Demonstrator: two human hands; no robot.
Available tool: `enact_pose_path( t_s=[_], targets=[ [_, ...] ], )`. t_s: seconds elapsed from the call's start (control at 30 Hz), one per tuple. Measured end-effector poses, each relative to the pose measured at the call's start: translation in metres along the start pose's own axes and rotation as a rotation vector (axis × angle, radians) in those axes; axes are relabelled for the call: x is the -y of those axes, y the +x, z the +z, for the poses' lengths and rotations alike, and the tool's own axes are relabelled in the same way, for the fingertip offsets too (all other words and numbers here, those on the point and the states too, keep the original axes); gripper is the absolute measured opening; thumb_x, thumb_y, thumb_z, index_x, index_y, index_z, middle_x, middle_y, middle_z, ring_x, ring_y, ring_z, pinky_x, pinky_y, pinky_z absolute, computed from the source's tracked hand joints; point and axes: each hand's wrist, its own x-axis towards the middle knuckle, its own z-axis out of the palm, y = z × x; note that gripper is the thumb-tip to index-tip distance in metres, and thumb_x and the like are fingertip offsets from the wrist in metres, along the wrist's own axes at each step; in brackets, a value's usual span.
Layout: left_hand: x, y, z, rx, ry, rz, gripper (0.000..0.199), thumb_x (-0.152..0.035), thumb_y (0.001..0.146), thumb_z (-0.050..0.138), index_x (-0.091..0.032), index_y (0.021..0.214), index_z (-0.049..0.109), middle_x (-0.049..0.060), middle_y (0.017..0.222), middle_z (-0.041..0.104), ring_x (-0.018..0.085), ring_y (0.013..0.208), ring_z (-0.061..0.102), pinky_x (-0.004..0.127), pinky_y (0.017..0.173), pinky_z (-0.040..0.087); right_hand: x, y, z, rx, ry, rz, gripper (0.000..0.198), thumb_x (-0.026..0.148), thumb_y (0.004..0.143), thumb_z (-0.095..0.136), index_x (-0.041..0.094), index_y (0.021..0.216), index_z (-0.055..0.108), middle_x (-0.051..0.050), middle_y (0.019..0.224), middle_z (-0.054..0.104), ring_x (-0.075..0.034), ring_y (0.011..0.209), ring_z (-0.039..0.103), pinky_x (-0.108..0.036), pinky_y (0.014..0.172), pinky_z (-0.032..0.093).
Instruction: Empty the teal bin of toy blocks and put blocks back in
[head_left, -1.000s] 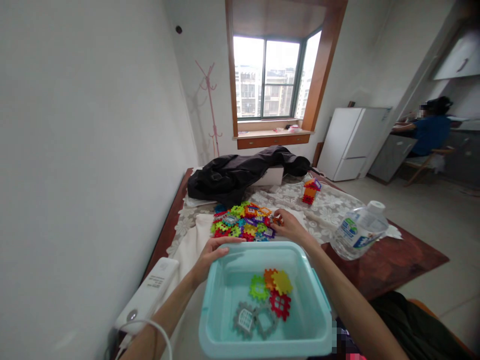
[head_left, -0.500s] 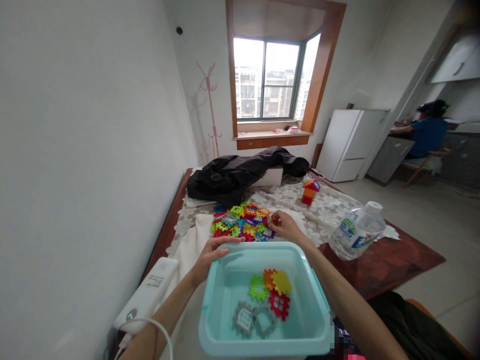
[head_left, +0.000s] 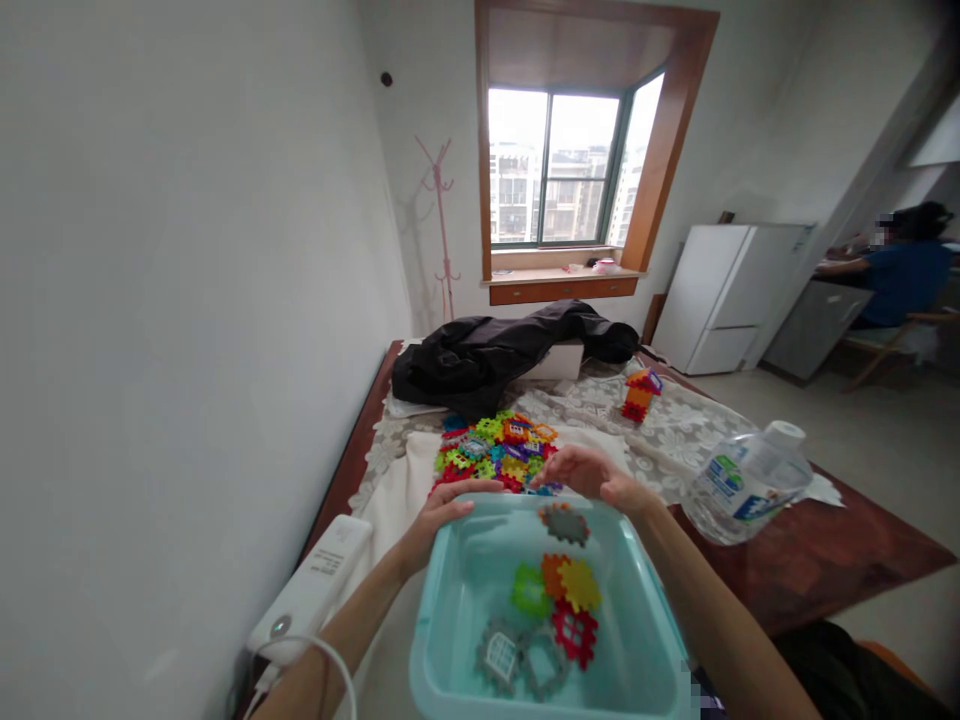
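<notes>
A light blue plastic tub [head_left: 450, 610] sits right in front of me with several coloured interlocking tiles [head_left: 559, 595] on its floor. My left hand [head_left: 446, 505] rests on the tub's far left rim. My right hand [head_left: 589, 472] hovers over the far rim, fingers spread, holding nothing. Just below it a grey tile [head_left: 564, 523] is in the air inside the tub. Beyond the tub lies a heap of bright tiles [head_left: 495, 450] on a white cloth.
A clear water bottle [head_left: 746, 480] lies to the right on the wooden table. A small built tile house [head_left: 640, 393] and a black jacket [head_left: 502, 350] sit farther back. A white device [head_left: 315, 585] with a cable is at my left. Another person sits at far right.
My right hand came back from the tile heap to the tub's far rim and let go of a grey tile, which is dropping in. The view shifted slightly left.
</notes>
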Motion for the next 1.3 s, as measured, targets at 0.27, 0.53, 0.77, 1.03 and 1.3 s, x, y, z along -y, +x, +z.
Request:
enact_pose_path(
  t_s=[0.27, 0.53, 0.77, 1.03, 1.3],
  targets=[
    [-0.011, -0.006, 0.005, -0.022, 0.058, 0.005, 0.049, -0.038, 0.084, 0.083, -0.014, 0.127, 0.084, 0.019, 0.136, 0.077, 0.034, 0.113, 0.076, 0.038, 0.097, 0.058, -0.046, 0.016, -0.036, -0.572, -1.043, 0.074, 0.023, 0.043, 0.093, 0.071, 0.024, 0.105, 0.070, -0.010, 0.111, 0.075, -0.028, 0.107, 0.066, -0.045, 0.104, 0.050],
    [-0.010, -0.003, 0.001, -0.037, 0.083, 0.026, 0.049, -0.037, 0.079, 0.087, -0.015, 0.123, 0.085, 0.017, 0.131, 0.080, 0.031, 0.110, 0.076, 0.033, 0.091, 0.059, -0.065, 0.009, -0.057, -0.495, -1.243, 0.281, 0.018, 0.032, 0.087, 0.077, 0.021, 0.098, 0.068, -0.005, 0.097, 0.074, -0.024, 0.093, 0.065, -0.032, 0.083, 0.045],
    [-0.011, -0.003, 0.005, -0.074, 0.073, 0.067, 0.045, -0.036, 0.077, 0.089, -0.016, 0.117, 0.086, 0.015, 0.126, 0.081, 0.028, 0.102, 0.076, 0.031, 0.087, 0.059, -0.048, 0.003, -0.054, -0.354, -1.090, 0.257, 0.023, 0.033, 0.083, 0.078, 0.022, 0.096, 0.063, -0.001, 0.096, 0.069, -0.019, 0.086, 0.059, -0.029, 0.077, 0.044],
    [-0.008, -0.002, 0.001, -0.075, 0.074, 0.084, 0.045, -0.036, 0.076, 0.091, -0.016, 0.116, 0.085, 0.014, 0.124, 0.082, 0.028, 0.106, 0.076, 0.029, 0.089, 0.058, -0.046, 0.002, -0.039, -0.244, -1.329, 0.312, 0.022, 0.024, 0.078, 0.077, 0.021, 0.094, 0.062, -0.006, 0.100, 0.067, -0.021, 0.087, 0.055, -0.030, 0.076, 0.037],
    [-0.005, -0.001, 0.001, -0.087, 0.027, 0.080, 0.046, -0.035, 0.077, 0.091, -0.016, 0.118, 0.084, 0.016, 0.128, 0.081, 0.031, 0.114, 0.075, 0.033, 0.095, 0.058, -0.034, 0.001, -0.060, -0.496, -1.171, 0.306, 0.020, 0.022, 0.072, 0.071, 0.021, 0.088, 0.058, -0.006, 0.097, 0.065, -0.023, 0.090, 0.058, -0.032, 0.082, 0.044]
  ],
)
